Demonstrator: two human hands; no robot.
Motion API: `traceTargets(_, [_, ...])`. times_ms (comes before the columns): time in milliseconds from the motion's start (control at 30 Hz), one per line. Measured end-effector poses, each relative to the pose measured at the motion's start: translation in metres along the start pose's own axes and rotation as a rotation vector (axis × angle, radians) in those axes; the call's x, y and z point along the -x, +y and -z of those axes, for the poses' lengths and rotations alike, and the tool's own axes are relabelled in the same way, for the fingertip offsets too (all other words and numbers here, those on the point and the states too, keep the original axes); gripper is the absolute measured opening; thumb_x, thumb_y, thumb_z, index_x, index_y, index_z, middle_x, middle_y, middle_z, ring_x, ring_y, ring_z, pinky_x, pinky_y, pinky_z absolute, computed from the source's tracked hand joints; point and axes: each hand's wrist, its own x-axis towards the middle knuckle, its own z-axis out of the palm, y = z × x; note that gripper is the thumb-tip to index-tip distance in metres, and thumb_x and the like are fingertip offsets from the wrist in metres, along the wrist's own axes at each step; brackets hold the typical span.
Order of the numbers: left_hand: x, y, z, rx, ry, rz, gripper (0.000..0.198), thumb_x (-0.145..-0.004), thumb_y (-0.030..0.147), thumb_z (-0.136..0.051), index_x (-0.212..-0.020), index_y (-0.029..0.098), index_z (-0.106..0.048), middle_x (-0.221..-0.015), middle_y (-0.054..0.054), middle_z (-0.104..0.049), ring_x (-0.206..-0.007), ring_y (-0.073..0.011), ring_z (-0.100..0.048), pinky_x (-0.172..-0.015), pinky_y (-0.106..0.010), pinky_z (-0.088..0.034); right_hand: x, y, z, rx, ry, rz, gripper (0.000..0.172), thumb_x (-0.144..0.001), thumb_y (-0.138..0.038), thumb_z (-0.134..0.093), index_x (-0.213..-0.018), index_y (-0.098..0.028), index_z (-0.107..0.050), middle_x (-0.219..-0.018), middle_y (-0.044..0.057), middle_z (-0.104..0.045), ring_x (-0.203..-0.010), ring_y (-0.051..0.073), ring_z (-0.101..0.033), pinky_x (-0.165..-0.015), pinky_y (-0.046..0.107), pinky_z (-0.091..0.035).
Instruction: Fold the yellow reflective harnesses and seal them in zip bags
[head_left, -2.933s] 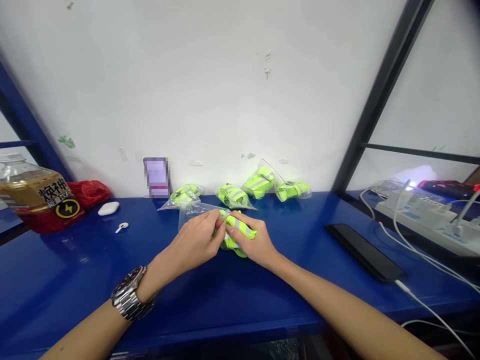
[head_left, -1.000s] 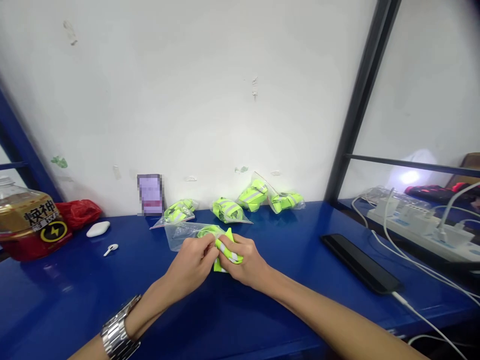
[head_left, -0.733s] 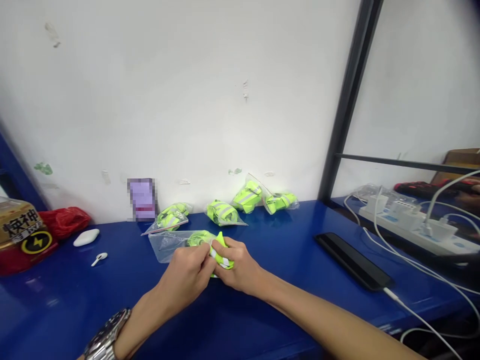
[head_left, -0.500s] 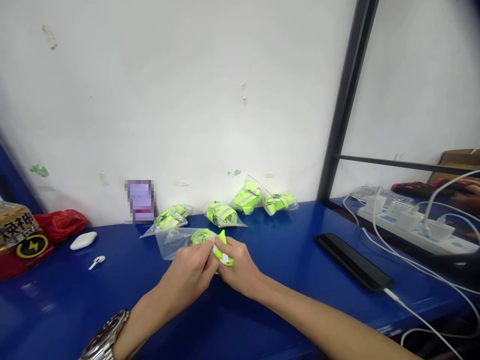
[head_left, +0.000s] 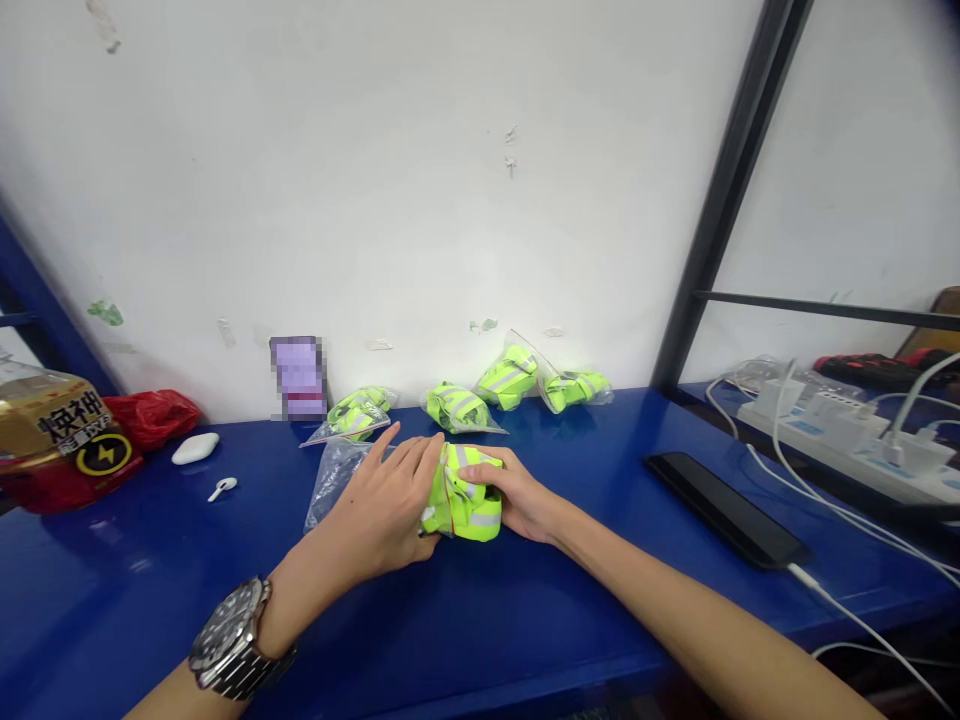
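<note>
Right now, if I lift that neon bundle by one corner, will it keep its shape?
Probably not: the neon bundle is soft folded fabric, creased where the right hand squeezes it, so it would likely flop open. Thin cloth, so probably light.

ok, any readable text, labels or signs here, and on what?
"焕神": label of the bottle at far left; the smaller print beside it is blurred.
Lightning bolt in a yellow ring: same label, just below.
Purple card against the wall: pixelated, unreadable.
Watch dial: too small to read.
</note>
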Motion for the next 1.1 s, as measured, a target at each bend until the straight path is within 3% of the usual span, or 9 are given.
traceTargets(133, [0.001, 0.0, -0.005, 0.061, 0.025, -0.007, 0.079, -0.059, 0.025, -0.059, -0.131, 0.004, -0.037, -0.126, -0.023, -0.056, -0.113, -0.0346, -0.057, -0.102, -0.049, -0.041, 0.006, -0.006, 0.004, 0.002, -0.196, -0.036, 0.041, -0.073, -0.026, -0.079, -0.11, -0.015, -0.068, -0.096, 0.007, -0.069, -0.083, 0.018, -0.065, -0.081, 0.034, -0.051])
traceTargets(233, [0.001, -0.002, -0.012, 0.128, 0.058, -0.027, 0.081, -0.058, 0.027, -0.059, -0.131, 0.004, -0.034, -0.117, -0.023, -0.059, -0.105, -0.0351, -0.061, -0.09, -0.046, -0.049, 0.008, -0.006, 0.004, 0.014, -0.203, -0.035, 0.041, -0.071, -0.032, -0.08, -0.106, -0.014, -0.069, -0.089, 0.007, -0.069, -0.078, 0.018, -0.065, -0.078, 0.034, -0.052])
traceTargets(367, [0.002, -0.001, -0.022, 0.198, 0.127, -0.049, 0.087, -0.055, 0.026, -0.06, -0.133, 0.004, -0.029, -0.113, -0.022, -0.06, -0.099, -0.0362, -0.062, -0.083, -0.046, -0.053, 0.01, 0.0, -0.002, 0.035, -0.163, -0.011, 0.041, -0.065, -0.04, -0.084, -0.093, -0.013, -0.07, -0.076, 0.004, -0.067, -0.067, 0.016, -0.063, -0.07, 0.031, -0.051])
traceTargets(500, [0.003, 0.005, -0.023, 0.259, 0.156, -0.062, 0.09, -0.053, 0.022, -0.06, -0.135, 0.007, -0.026, -0.122, -0.024, -0.054, -0.107, -0.0382, -0.059, -0.086, -0.047, -0.052, 0.012, 0.007, -0.008, 0.086, -0.081, 0.044, 0.042, -0.062, -0.043, -0.084, -0.086, -0.013, -0.068, -0.07, 0.001, -0.064, -0.061, 0.014, -0.059, -0.065, 0.031, -0.05])
traceTargets(600, [0.001, 0.009, -0.017, 0.29, 0.127, -0.065, 0.091, -0.051, 0.018, -0.059, -0.135, 0.008, -0.024, -0.127, -0.025, -0.05, -0.114, -0.0388, -0.055, -0.088, -0.047, -0.052, 0.012, 0.012, -0.012, 0.187, 0.012, 0.101, 0.04, -0.063, -0.043, -0.082, -0.084, -0.013, -0.067, -0.069, 0.0, -0.062, -0.06, 0.013, -0.053, -0.061, 0.028, -0.046])
traceTargets(733, [-0.001, 0.012, -0.011, 0.329, 0.059, -0.043, 0.086, -0.052, 0.015, -0.056, -0.133, 0.012, -0.026, -0.122, -0.02, -0.053, -0.111, -0.035, -0.056, -0.086, -0.044, -0.053, 0.009, 0.018, -0.017, 0.373, 0.148, 0.206, 0.024, -0.069, -0.035, -0.072, -0.073, -0.012, -0.063, -0.063, -0.003, -0.054, -0.056, 0.01, -0.043, -0.054, 0.023, -0.038])
traceTargets(867, [-0.003, 0.011, -0.01, 0.36, 0.023, -0.008, 0.083, -0.053, 0.015, -0.057, -0.132, 0.011, -0.03, -0.122, -0.019, -0.054, -0.111, -0.0331, -0.057, -0.086, -0.043, -0.053, 0.008, 0.017, -0.016, 0.45, 0.182, 0.251, 0.023, -0.072, -0.033, -0.069, -0.066, -0.014, -0.059, -0.06, -0.003, -0.051, -0.056, 0.009, -0.04, -0.053, 0.023, -0.034])
traceTargets(1033, [-0.002, 0.001, -0.01, 0.307, 0.016, -0.02, 0.089, -0.056, 0.023, -0.065, -0.136, 0.008, -0.031, -0.13, -0.024, -0.051, -0.117, -0.0361, -0.054, -0.092, -0.047, -0.049, 0.014, 0.005, -0.012, 0.179, -0.097, 0.009, 0.037, -0.073, -0.045, -0.075, -0.093, -0.015, -0.065, -0.082, 0.002, -0.064, -0.072, 0.015, -0.058, -0.069, 0.028, -0.048])
traceTargets(1100, [-0.001, -0.003, -0.007, 0.271, 0.013, -0.015, 0.09, -0.059, 0.031, -0.07, -0.137, 0.008, -0.033, -0.128, -0.024, -0.054, -0.115, -0.0359, -0.056, -0.092, -0.047, -0.049, 0.016, 0.0, -0.012, 0.182, -0.165, -0.013, 0.042, -0.072, -0.042, -0.077, -0.102, -0.016, -0.064, -0.089, 0.004, -0.065, -0.079, 0.016, -0.061, -0.072, 0.028, -0.049])
